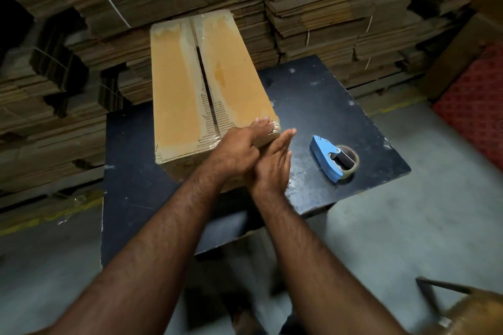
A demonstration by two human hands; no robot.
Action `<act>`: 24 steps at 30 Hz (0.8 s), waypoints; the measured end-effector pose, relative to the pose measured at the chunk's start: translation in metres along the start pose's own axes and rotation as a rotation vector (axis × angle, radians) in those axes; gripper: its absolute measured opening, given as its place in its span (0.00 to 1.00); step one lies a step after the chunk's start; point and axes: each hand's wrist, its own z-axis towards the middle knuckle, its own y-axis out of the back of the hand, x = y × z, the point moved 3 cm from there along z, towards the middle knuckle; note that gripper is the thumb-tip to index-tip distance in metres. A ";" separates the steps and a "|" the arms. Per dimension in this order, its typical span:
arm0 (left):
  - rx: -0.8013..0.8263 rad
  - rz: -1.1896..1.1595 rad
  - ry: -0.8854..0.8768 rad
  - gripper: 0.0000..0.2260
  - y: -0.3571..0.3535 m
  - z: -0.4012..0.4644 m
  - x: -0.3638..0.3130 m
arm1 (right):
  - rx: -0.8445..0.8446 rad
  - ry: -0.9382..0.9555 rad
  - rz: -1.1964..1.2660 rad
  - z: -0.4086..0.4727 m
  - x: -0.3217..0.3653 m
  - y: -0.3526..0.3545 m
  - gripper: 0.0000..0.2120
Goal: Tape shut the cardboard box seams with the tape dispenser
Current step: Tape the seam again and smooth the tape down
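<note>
Both flat: left hand presses box corner, right hand its side, holding nothing; light, stiff dispenser lifts by its handle.

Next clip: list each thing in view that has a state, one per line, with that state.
cardboard box: flaps folded shut, gap along the centre seam, clear tape over the near edge.
tape dispenser: lying on the black table, unheld.
left hand: flat, pressing the box's near right corner.
right hand: open, flat against the box's right side.
</note>
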 end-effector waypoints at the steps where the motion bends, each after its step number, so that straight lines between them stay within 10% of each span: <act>1: -0.002 -0.010 -0.010 0.35 0.000 -0.002 -0.002 | 0.076 -0.008 0.052 0.000 -0.008 0.005 0.47; 7: -0.136 0.510 -0.134 0.38 -0.030 -0.026 0.006 | 0.251 0.281 0.312 0.015 -0.024 0.063 0.44; 16: -0.239 0.543 -0.026 0.48 -0.042 -0.023 0.003 | 0.578 0.313 0.301 0.059 -0.028 0.081 0.36; 24: -0.363 0.488 0.162 0.43 -0.056 -0.013 -0.005 | 0.383 0.224 0.348 0.072 -0.004 0.064 0.24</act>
